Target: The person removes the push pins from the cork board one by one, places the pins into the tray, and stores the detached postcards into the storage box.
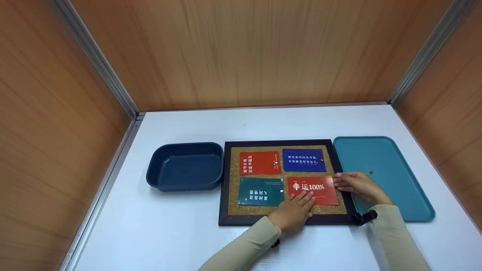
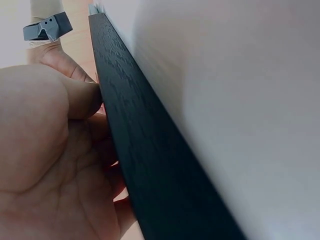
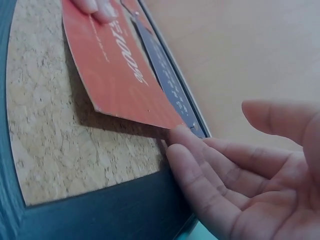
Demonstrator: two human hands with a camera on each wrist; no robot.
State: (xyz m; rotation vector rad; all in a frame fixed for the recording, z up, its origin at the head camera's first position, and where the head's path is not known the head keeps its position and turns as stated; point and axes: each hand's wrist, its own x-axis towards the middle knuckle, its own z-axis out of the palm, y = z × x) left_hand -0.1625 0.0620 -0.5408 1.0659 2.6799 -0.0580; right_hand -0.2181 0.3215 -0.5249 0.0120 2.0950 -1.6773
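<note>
"Corkboard (image 1: 234,169), grainy, framed in dark wood-grain (image 1: 241,220); the glossy red '100%' card (image 1: 328,192) lies lower right, its right edge lifted!"

"Hands?"

"Left hand (image 1: 294,212) laid across it, fingers straight; right hand (image 1: 359,186) loosely extended, fingertips touching the far corner, thumb well apart."

"Room around?"

"Narrow cork margin below the card. Flat teal tray (image 1: 391,180) hugs the right side; smooth white tabletop (image 1: 162,233) stretches in front."

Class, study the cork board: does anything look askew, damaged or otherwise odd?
Yes: the red "100%" card has its right edge standing off the cork board beside the right hand. The right wrist view shows a gap and a shadow beneath, so it isn't lying flat. I see no spill or damage.
</note>
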